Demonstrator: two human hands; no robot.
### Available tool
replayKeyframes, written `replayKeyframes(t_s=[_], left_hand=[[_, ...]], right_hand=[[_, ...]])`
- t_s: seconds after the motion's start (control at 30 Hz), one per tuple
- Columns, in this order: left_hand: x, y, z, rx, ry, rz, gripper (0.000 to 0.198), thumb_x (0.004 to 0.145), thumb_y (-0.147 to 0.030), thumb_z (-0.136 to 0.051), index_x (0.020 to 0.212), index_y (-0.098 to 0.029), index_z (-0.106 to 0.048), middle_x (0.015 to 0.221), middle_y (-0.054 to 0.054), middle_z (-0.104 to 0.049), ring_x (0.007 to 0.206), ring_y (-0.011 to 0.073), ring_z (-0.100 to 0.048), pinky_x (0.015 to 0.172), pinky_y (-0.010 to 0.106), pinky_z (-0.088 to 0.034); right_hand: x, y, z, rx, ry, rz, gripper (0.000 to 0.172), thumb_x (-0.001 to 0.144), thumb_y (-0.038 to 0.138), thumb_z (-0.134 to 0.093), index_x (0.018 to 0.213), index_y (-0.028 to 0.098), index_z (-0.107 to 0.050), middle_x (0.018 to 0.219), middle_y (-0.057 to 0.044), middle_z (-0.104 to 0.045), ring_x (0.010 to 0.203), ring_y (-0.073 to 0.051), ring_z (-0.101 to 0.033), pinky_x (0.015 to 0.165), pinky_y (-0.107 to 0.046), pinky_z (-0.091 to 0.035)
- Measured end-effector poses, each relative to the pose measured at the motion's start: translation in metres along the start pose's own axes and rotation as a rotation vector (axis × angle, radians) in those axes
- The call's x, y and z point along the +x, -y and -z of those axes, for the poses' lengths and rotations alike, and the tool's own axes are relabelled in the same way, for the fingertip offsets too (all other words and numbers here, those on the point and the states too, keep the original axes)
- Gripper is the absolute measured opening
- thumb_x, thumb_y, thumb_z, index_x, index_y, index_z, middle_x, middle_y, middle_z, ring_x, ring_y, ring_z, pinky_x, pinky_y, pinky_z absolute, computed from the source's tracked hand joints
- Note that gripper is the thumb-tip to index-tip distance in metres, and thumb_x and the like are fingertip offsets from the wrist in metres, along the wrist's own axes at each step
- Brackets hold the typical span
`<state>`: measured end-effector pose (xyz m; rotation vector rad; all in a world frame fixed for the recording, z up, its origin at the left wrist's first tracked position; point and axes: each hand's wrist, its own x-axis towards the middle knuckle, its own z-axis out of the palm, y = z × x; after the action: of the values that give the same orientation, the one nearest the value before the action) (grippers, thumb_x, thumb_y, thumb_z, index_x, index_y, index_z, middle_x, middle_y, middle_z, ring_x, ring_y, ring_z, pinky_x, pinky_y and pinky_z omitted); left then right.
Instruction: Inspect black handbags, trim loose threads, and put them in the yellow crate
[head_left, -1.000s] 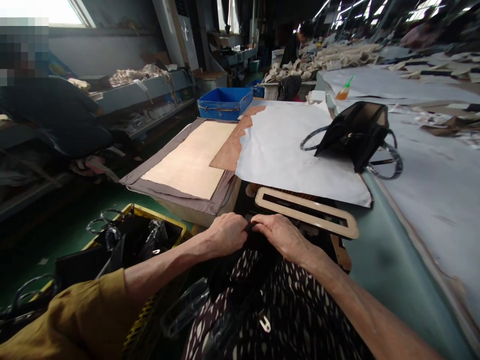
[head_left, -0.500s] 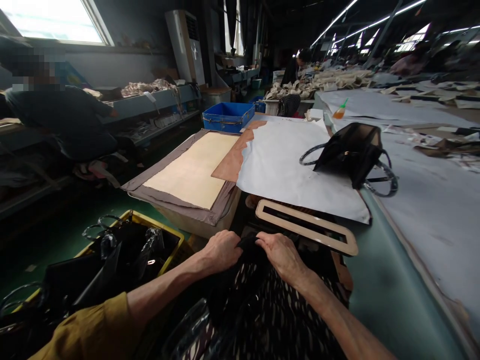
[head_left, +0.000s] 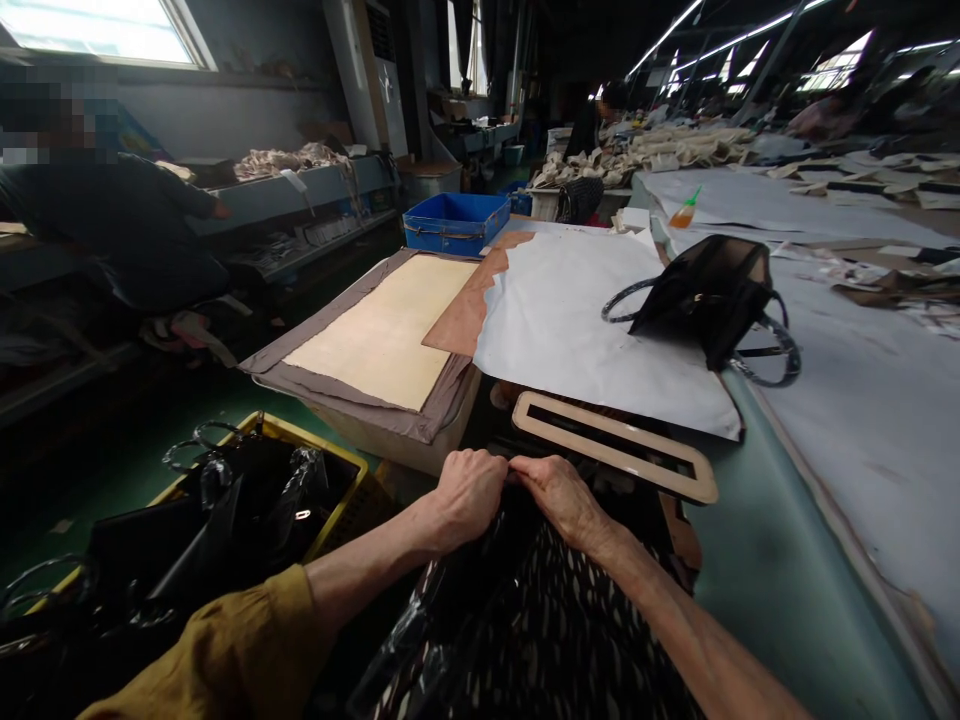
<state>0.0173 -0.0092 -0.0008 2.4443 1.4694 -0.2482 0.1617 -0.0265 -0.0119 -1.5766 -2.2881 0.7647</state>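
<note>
My left hand (head_left: 471, 498) is closed around the upper edge of a black handbag (head_left: 484, 560) on my lap. My right hand (head_left: 561, 498) pinches the same edge, its fingertips close against my left hand. Clear plastic wrap (head_left: 409, 630) shows on the bag's near left side. Most of the bag is dark and hard to separate from the black, pale-flecked fabric (head_left: 585, 620) over my lap. Beyond my right hand lies a pale wooden frame (head_left: 622, 440) with a long slot. Another black handbag (head_left: 701, 300) with plastic-wrapped handles stands on the table.
On my left, a yellow crate (head_left: 341, 515) holds several black bags. Ahead are a bin topped with a cream sheet (head_left: 382, 330), a blue crate (head_left: 454, 225) and white paper (head_left: 562, 310). A bottle of orange liquid (head_left: 684, 212) stands farther back. A co-worker (head_left: 105, 220) sits at left.
My left hand has moved right and slightly up along the bag's edge, closing the gap to my right hand. The plastic-wrapped part has shifted. The view has tilted slightly.
</note>
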Motion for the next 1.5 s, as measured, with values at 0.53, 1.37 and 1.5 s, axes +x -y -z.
replayKeyframes(t_s=[0.53, 1.37, 1.5], left_hand=[[0.006, 0.009, 0.059, 0.050, -0.093, 0.005, 0.022, 0.071, -0.020, -0.045, 0.079, -0.015, -0.065, 0.082, 0.013, -0.065, 0.079, 0.0264, -0.062, 0.064, 0.032, -0.047], [-0.004, 0.071, 0.005, -0.150, 0.077, 0.021, 0.018, 0.066, -0.027, -0.056, 0.074, -0.018, -0.069, 0.063, 0.002, -0.062, 0.065, 0.0157, -0.058, 0.052, 0.021, -0.036], [-0.005, 0.080, 0.000, -0.192, 0.076, 0.026, 0.018, 0.068, -0.027, -0.056, 0.075, -0.017, -0.069, 0.062, 0.003, -0.061, 0.065, 0.0174, -0.058, 0.052, 0.022, -0.037]], right_hand=[[0.010, 0.008, 0.038, -0.037, -0.069, -0.069, 0.025, 0.081, 0.020, -0.040, 0.063, 0.017, -0.057, 0.063, -0.001, -0.059, 0.064, -0.014, -0.054, 0.057, -0.023, -0.031], [-0.061, -0.045, -0.049, 0.098, -0.100, -0.224, 0.031, 0.089, 0.040, -0.031, 0.086, 0.024, -0.058, 0.072, 0.000, -0.063, 0.066, -0.014, -0.058, 0.060, -0.023, -0.038], [-0.054, -0.050, -0.054, 0.105, -0.153, -0.189, 0.040, 0.089, 0.044, -0.028, 0.077, 0.022, -0.059, 0.074, -0.002, -0.065, 0.067, -0.015, -0.059, 0.064, -0.024, -0.041]])
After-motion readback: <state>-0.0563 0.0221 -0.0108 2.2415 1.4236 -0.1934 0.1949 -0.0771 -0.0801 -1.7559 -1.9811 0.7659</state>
